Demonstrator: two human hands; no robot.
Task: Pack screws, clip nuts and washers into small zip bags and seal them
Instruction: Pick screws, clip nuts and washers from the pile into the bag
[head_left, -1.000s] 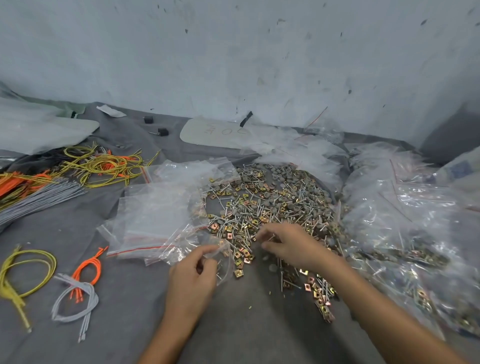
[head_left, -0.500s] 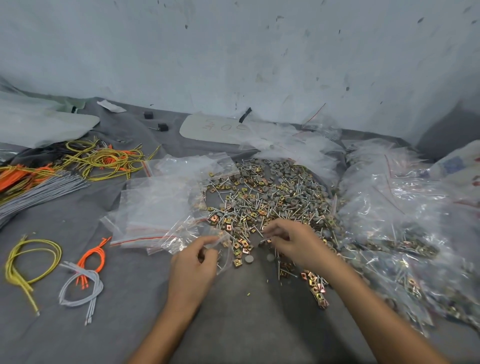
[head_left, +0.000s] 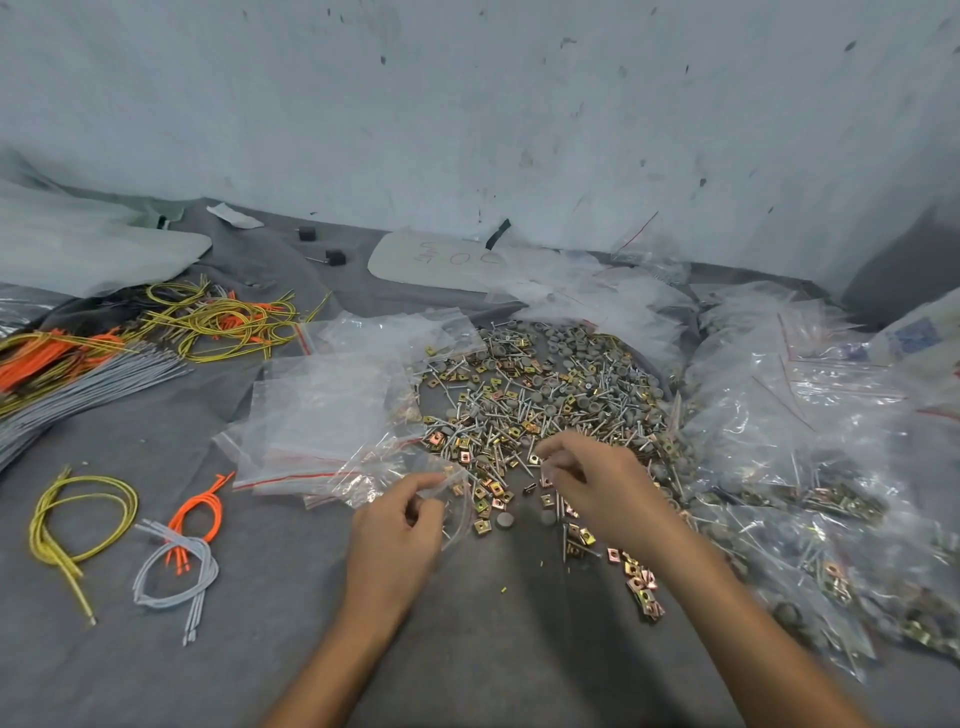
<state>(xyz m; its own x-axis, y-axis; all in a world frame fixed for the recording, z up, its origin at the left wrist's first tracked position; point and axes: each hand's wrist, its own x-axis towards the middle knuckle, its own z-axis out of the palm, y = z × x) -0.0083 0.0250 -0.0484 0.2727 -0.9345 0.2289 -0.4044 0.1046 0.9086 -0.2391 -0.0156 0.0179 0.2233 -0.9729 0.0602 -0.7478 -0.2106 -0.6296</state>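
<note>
A heap of silver screws, brass clip nuts and grey round washers lies on the grey cloth. My left hand pinches the mouth of a small clear zip bag at the heap's near-left edge. My right hand hovers over the heap's near edge with fingers curled, pinching at small parts; what it holds is too small to tell. A stack of empty zip bags with red strips lies left of the heap.
Filled bags are piled at the right. Bundles of yellow, orange and grey wires lie at the left, with small loops of yellow wire and of grey and orange wire nearer. The wall stands close behind.
My right hand has drawn back slightly toward the heap's near edge. My left hand keeps its hold on the small bag.
</note>
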